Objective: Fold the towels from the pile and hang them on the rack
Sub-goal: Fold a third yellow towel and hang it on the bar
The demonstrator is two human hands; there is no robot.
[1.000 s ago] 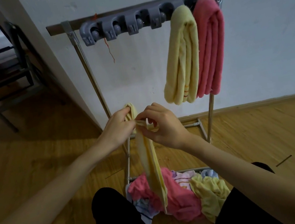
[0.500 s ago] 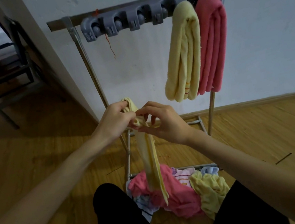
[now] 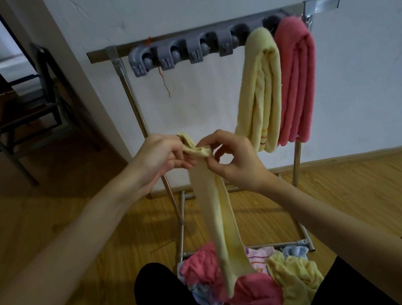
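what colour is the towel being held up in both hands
Pale yellow: the held towel hangs from the left hand and right hand, seen in the head view.

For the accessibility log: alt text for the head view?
Both hands, left hand and right hand, pinch the top of a pale yellow towel hanging over a towel pile. Behind, a rack holds a folded yellow towel and pink towel.

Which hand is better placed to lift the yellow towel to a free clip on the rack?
Left, probably. The left hand grips the yellow towel at its top end, and the free grey clips sit up on its side. The right hand only pinches the edge, below the hung towels.
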